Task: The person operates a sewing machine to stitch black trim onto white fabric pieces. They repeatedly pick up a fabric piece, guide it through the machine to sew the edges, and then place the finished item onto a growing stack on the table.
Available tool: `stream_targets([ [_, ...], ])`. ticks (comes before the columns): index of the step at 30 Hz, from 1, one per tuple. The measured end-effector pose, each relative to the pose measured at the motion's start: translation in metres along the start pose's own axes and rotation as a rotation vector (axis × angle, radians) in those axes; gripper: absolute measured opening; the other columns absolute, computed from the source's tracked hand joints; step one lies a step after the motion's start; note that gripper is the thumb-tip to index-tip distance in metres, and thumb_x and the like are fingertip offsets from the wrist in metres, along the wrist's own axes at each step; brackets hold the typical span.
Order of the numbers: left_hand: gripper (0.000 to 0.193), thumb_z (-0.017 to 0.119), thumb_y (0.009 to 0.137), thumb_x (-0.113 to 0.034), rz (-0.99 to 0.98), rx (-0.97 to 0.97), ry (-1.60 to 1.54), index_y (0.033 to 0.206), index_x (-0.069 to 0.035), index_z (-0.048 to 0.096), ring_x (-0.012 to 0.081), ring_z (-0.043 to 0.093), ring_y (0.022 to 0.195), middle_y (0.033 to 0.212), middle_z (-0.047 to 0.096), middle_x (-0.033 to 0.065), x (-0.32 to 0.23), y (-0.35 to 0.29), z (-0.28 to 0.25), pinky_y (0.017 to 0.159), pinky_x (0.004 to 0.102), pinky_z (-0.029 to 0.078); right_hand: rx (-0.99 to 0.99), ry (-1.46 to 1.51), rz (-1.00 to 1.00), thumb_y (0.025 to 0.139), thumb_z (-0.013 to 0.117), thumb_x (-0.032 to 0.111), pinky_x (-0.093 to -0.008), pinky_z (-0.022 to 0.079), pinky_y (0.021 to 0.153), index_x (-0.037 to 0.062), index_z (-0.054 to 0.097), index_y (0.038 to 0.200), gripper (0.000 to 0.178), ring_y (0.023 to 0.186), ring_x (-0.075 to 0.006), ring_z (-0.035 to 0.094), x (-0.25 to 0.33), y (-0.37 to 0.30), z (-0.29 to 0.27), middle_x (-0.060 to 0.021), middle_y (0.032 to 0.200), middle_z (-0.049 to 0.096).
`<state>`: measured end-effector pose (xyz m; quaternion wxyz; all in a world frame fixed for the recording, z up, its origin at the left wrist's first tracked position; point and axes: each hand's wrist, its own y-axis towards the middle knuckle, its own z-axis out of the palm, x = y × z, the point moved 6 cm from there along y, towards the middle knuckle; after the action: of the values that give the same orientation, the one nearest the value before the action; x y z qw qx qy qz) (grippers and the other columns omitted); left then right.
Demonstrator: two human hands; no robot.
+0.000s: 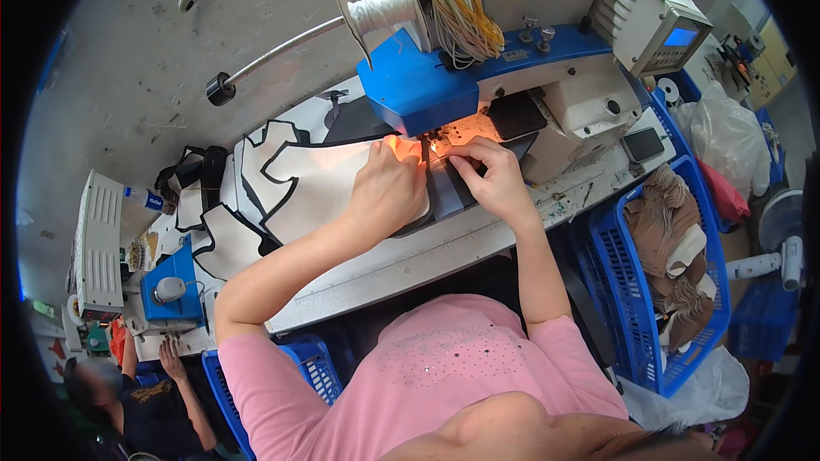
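Observation:
My left hand (389,183) lies with bent fingers on a cream fabric panel (320,183) with black edging, holding its right end under the lamp glow of a blue and white sewing machine (427,90). Across the needle area, my right hand (495,179) is closed, thumb and forefinger pinched at the panel's edge. What they pinch is too small to make out. More cream pieces (226,243) with black borders lie to the left, partly beneath the panel. Dark material (448,188) shows between my hands.
A spool of white cord (380,10) and a coil of yellowish cord (461,17) sit on the machine. At right, a blue basket (617,269) holds brown pieces; a phone-like device (642,145) lies on the table. A co-worker's hand (172,360) rests at another machine, lower left.

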<state>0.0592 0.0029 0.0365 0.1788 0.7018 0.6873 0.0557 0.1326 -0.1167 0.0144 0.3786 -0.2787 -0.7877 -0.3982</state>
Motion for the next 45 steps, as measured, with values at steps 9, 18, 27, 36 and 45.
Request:
stream_targets([
  [9, 0.026, 0.051, 0.074, -0.008, 0.008, 0.063, -0.126, 0.093, 0.009, 0.052, 0.0456, 0.049, 0.097, 0.095, 0.053, 0.0305, -0.002, -0.007, 0.009, 0.08, 0.0436, 0.046, 0.054, -0.09, -0.107, 0.076, 0.059, 0.01, -0.0366, 0.042, 0.067, -0.0012, 0.065, 0.082, 0.014, 0.071, -0.028, 0.055, 0.009, 0.0, 0.005, -0.0125, 0.071, 0.058],
  [18, 0.03, 0.056, 0.073, -0.007, 0.094, 0.072, -0.301, 0.101, 0.004, 0.05, 0.0399, 0.044, 0.105, 0.112, 0.044, 0.0268, 0.008, -0.006, 0.008, 0.087, 0.0427, 0.04, -0.006, -0.097, -0.125, 0.076, 0.057, 0.006, -0.0367, 0.043, 0.067, -0.0004, 0.065, 0.083, 0.013, 0.071, -0.0283, 0.055, 0.004, -0.001, 0.006, -0.0116, 0.072, 0.059],
  [27, 0.034, 0.062, 0.076, -0.015, 0.206, 0.188, -0.33, 0.107, -0.002, 0.057, 0.0351, 0.046, 0.106, 0.114, 0.046, 0.0189, 0.027, 0.009, -0.003, 0.089, 0.0381, 0.039, 0.0, -0.123, -0.159, 0.076, 0.058, 0.008, -0.0362, 0.043, 0.07, 0.0023, 0.065, 0.084, 0.012, 0.073, -0.0275, 0.057, 0.005, -0.001, 0.008, -0.0115, 0.075, 0.062],
  [36, 0.025, 0.061, 0.077, -0.016, 0.326, 0.212, -0.209, 0.101, -0.011, 0.064, 0.0298, 0.049, 0.098, 0.101, 0.056, 0.0113, 0.044, 0.022, -0.002, 0.081, 0.0362, 0.043, 0.002, 0.036, -0.049, 0.076, 0.058, 0.0, -0.0235, 0.042, 0.055, 0.0019, 0.066, 0.088, 0.015, 0.058, -0.0123, 0.052, -0.001, -0.002, 0.001, -0.0065, 0.072, 0.061],
  [45, 0.027, 0.063, 0.076, -0.014, 0.305, 0.22, -0.183, 0.103, -0.017, 0.066, 0.0304, 0.052, 0.09, 0.093, 0.056, 0.0128, 0.045, 0.028, -0.008, 0.075, 0.0373, 0.045, 0.011, 0.032, -0.041, 0.076, 0.058, 0.001, -0.0234, 0.041, 0.055, 0.0021, 0.066, 0.088, 0.014, 0.057, -0.0119, 0.051, -0.004, -0.002, 0.002, -0.0058, 0.072, 0.061],
])
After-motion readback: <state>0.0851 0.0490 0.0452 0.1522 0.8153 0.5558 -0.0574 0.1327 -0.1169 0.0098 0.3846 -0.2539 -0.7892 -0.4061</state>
